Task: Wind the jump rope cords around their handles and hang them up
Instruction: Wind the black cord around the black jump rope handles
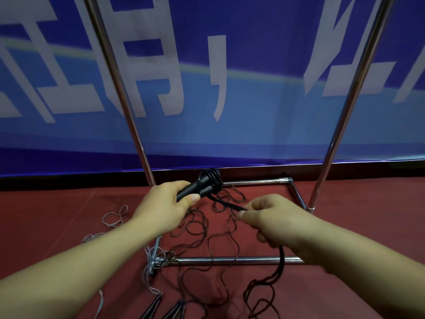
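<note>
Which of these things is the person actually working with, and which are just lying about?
In use: left hand gripping the black handles; right hand pinching the black cord; metal rack.

Lying about: grey cord, spare handles, blue banner.

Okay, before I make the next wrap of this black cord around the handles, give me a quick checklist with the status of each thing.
1. Left hand grips the black handles: ok.
2. Right hand pinches the black cord close to the handles: ok.
3. Existing coils sit tight at the handles' far end: ok.
4. Slack cord on the red floor free of knots: cannot tell, it lies in many overlapping loops.
5. Slack clear of the metal rack base: not ok, loops cross the bar.
</note>
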Demonstrator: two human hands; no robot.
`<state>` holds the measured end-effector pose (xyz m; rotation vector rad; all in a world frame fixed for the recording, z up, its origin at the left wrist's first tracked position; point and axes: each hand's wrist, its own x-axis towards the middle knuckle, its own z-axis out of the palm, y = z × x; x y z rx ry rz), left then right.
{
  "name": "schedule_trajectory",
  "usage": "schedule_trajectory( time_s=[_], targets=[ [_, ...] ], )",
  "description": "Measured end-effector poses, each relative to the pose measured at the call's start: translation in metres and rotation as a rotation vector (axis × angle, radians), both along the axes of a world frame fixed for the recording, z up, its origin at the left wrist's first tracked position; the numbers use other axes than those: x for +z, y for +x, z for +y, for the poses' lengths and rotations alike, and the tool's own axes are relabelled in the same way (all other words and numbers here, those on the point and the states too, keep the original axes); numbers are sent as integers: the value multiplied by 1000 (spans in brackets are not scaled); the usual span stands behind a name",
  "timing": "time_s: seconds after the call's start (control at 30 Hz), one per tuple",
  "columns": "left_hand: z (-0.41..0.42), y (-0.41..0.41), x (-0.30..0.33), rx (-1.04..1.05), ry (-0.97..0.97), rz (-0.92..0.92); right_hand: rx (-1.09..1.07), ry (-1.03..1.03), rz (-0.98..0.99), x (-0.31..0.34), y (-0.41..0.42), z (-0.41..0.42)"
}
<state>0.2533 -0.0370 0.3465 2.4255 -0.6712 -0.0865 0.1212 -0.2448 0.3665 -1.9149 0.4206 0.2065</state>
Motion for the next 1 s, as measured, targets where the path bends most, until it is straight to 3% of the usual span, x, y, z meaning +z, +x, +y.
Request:
schedule_trajectory(
  time_s=[0.23,0.43,0.6,0.7,0.9,1.0],
  targets=[
    [-4,6,-3,-68,165,70,-55,-32,-24,5,0,-2],
    [-14,-11,10,-278,377,117,-108,-70,-94,8,-2,-6],
    [-22,-30,28,-437,424,55,-132,-168,-175,10,-3,-13],
    [-23,-40,34,-511,393,65,-94,-216,-241,9,-4,-16],
    [-18,-44,36,-594,143,210,-49,-90,-293,18,0,-26],
    [-21,-47,34,-580,161,219,7,-78,-305,28,-2,-32]
  ],
)
